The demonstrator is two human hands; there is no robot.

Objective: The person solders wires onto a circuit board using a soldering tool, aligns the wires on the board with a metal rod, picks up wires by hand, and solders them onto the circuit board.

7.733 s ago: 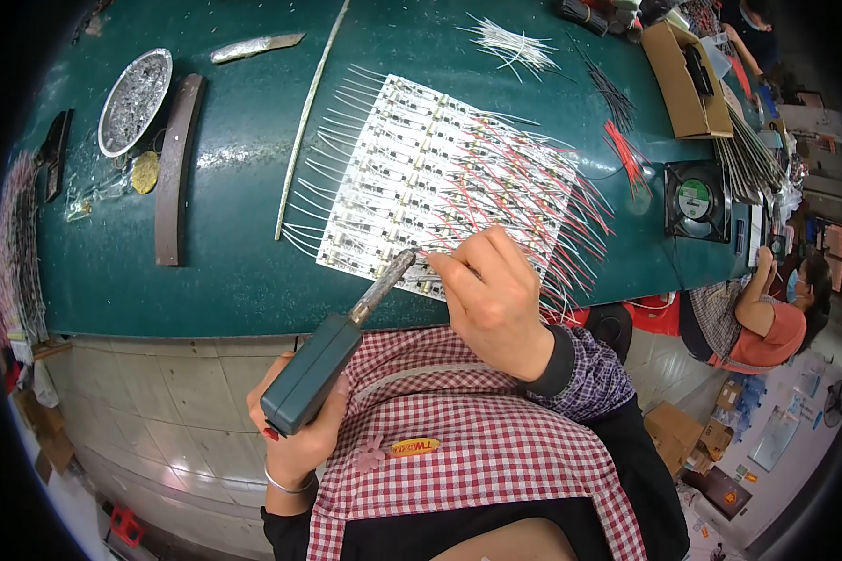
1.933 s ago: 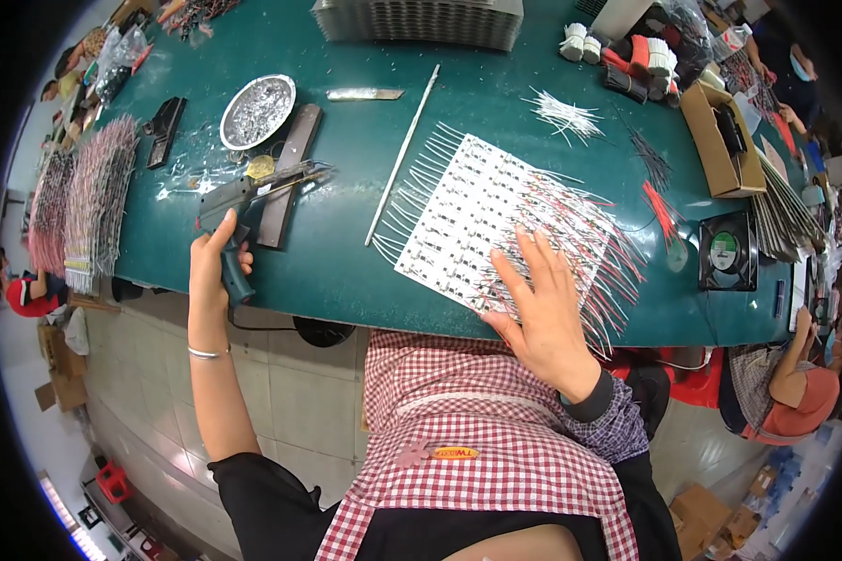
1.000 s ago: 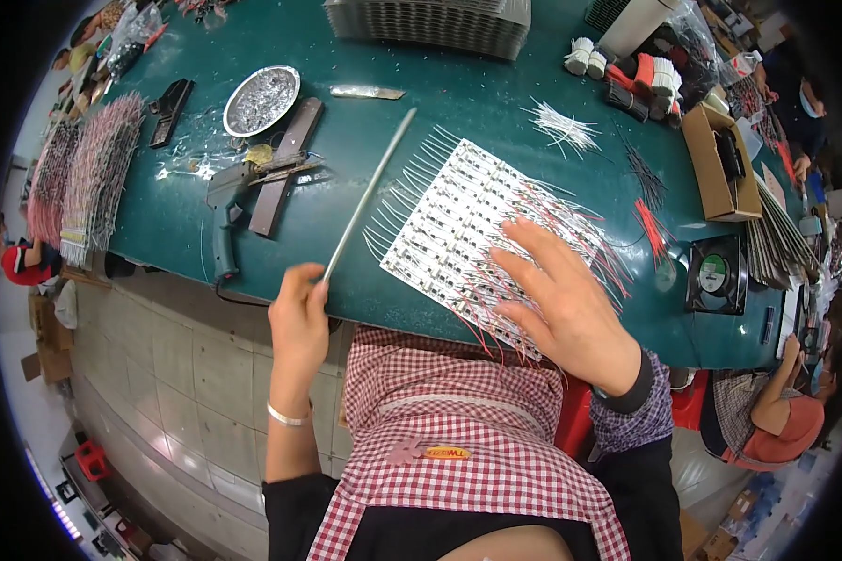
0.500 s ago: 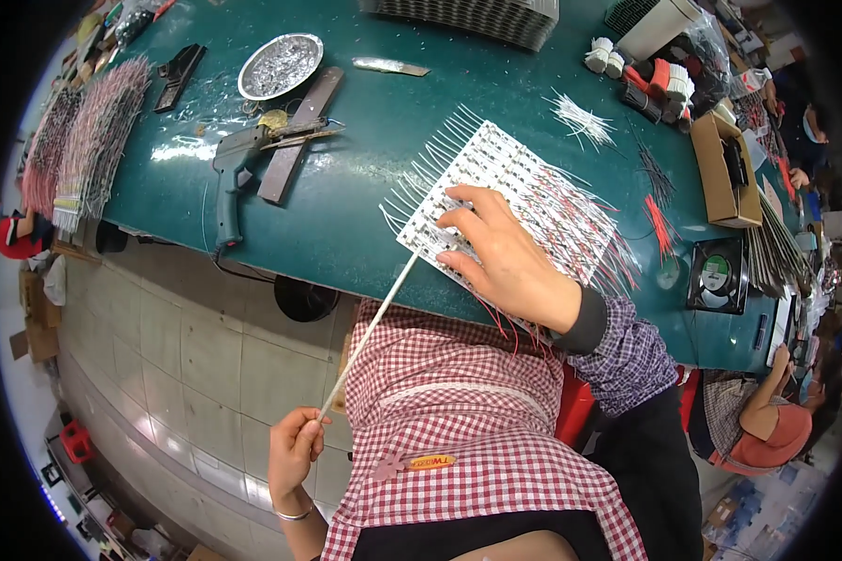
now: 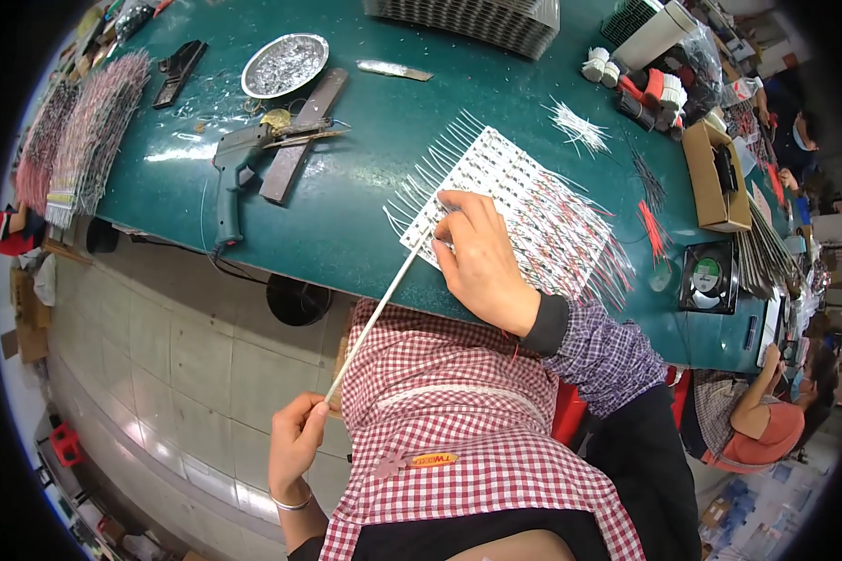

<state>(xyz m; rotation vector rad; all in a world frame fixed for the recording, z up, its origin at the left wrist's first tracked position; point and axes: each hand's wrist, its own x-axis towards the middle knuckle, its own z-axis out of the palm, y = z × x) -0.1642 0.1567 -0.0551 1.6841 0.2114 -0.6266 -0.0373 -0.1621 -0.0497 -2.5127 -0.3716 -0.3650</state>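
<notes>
Rod in the left hand, its far end at the right hand on the wired board

Low in the frame, left of centre, the left hand (image 5: 297, 438) has its grip closed on the near end of a thin pale rod (image 5: 379, 310), in front of a checked apron (image 5: 477, 449). The rod slants up to the frame's centre, where the right hand (image 5: 482, 262) curves over the lower left edge of a white circuit board (image 5: 482, 168). Whether that second grip pinches the rod or only presses there, I cannot tell.

The board lies flat on the green worktop (image 5: 365, 159), white wires (image 5: 428, 168) along its left edge, red and white ones (image 5: 580, 234) massed on its right. The rod looks light, stiff and easy to pinch near either end. The board is probably light and fairly stiff, its wire joints fragile, so the bare edge is the safer hold.

Farther up, left of centre, a green soldering gun (image 5: 228, 187) rests with its tip over a dark bar (image 5: 299, 145), near a metal dish (image 5: 246, 84). A small fan (image 5: 708, 278) and cardboard box (image 5: 702, 178) stand at right; a stack of trays (image 5: 468, 23) fills the top centre
</notes>
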